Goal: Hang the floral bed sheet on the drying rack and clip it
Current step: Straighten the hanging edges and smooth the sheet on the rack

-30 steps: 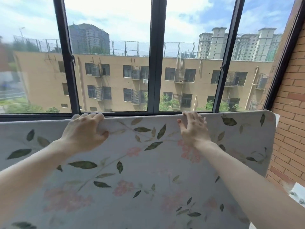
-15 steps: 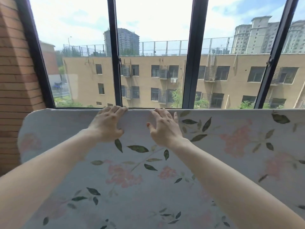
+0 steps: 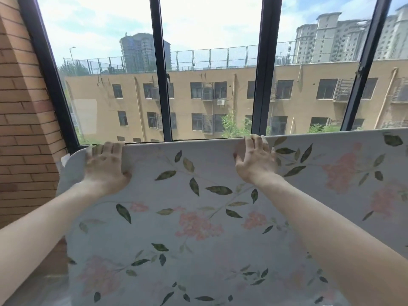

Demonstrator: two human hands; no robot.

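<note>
Brick wall (image 3: 24,120) stood at far left, taking up more of the view than half a second before; the view had swung further left since one second ago, when brick showed at the right.

Left hand (image 3: 105,164) lay on the top fold of the floral bed sheet (image 3: 198,217), close to the sheet's rounded left corner. Fingers were straight and together, hooked over the top edge, thumb pressed flat on the near face. It sat nearer the corner than in the earlier frame.

The sheet hung draped across the width of the view in front of the window frame (image 3: 263,69), its near face falling toward the camera. Whatever carried it was hidden under the fold.

Right hand (image 3: 255,160) rested on the same top edge, right of centre. Fingers were spread wide, tips over the fold, thumb out to the left against the cloth. The hands were well apart, whereas half a second earlier they were nearly side by side.
</note>
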